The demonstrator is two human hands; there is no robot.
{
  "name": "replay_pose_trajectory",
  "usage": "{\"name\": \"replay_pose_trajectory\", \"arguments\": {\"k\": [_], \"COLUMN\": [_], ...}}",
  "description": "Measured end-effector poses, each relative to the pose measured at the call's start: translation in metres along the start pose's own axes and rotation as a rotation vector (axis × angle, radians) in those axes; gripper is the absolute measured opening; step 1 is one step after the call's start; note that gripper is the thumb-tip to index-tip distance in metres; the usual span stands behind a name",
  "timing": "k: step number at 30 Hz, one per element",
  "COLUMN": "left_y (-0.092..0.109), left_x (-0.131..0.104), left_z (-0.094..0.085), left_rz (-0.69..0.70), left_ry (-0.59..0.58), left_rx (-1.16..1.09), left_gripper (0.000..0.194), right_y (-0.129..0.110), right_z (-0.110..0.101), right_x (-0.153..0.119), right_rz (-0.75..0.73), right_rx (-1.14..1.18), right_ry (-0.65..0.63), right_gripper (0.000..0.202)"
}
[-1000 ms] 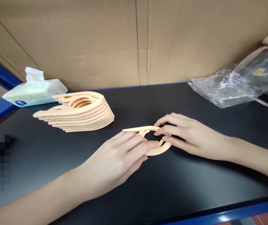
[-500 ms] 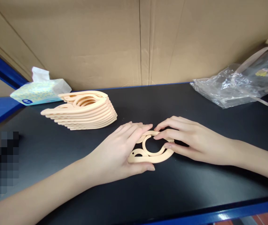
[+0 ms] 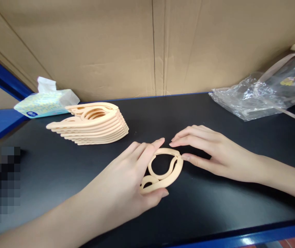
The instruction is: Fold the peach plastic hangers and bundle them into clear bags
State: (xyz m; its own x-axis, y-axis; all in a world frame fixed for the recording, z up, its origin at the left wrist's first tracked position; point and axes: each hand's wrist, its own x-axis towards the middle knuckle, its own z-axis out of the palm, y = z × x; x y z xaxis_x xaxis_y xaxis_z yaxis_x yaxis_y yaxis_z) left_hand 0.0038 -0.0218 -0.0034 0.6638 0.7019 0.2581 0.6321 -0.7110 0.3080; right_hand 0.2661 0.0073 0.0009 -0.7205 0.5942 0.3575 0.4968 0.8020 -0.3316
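Left fingers (image 3: pixel 146 153) around folded hanger (image 3: pixel 173 176), right fingers (image 3: pixel 189 141) beside its tip

Folded hanger (image 3: pixel 172 172) is around the middle of the tabletop (image 3: pixel 189 210), left hand (image 3: pixel 129 175) over its left end, right hand (image 3: pixel 212 151) just by its right end. Stack of folded hangers (image 3: pixel 98 129) sits further back and to the left, with the tissue pack (image 3: pixel 44 103) behind it, a bit more left. Plastic bag (image 3: pixel 240 100)'s way over at back right. Cardboard (image 3: pixel 98 44) stands behind the whole lot.
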Motion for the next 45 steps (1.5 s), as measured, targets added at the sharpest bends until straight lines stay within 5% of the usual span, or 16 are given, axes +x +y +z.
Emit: {"name": "replay_pose_trajectory", "arguments": {"k": [7,12,19,23,26,36,45], "left_y": [0.022,0.026,-0.035,-0.070,-0.083,-0.126,-0.125], "left_x": [-0.005,0.000,0.016,0.014,0.008,0.000,0.005], "left_z": [-0.010,-0.034,-0.105,-0.128,-0.132,-0.141,-0.141], "left_rz": [0.081,0.108,0.048,-0.137,-0.193,-0.291,-0.258], "left_ry": [0.025,0.084,0.160,0.174,0.178,0.130,0.038], "left_rx": [0.143,0.229,0.271,0.214,0.183,0.168,0.078], "left_gripper": [0.081,0.068,0.067,0.071,0.067,0.096,0.087], "right_y": [0.008,0.018,0.023,0.023,0.024,0.024,0.024], "right_z": [0.001,-0.002,0.003,0.006,0.007,0.006,0.006], "right_x": [-0.001,-0.001,-0.001,-0.001,-0.001,-0.001,0.000], "right_rz": [0.050,0.104,0.119,0.097,0.092,0.079,0.071], "right_rx": [-0.024,-0.050,-0.056,-0.049,-0.041,-0.029,-0.025], "right_ry": [0.017,0.039,-0.009,-0.006,-0.001,-0.018,-0.022], "right_gripper": [0.025,0.024,0.022,0.021,0.021,0.023,0.022]}}
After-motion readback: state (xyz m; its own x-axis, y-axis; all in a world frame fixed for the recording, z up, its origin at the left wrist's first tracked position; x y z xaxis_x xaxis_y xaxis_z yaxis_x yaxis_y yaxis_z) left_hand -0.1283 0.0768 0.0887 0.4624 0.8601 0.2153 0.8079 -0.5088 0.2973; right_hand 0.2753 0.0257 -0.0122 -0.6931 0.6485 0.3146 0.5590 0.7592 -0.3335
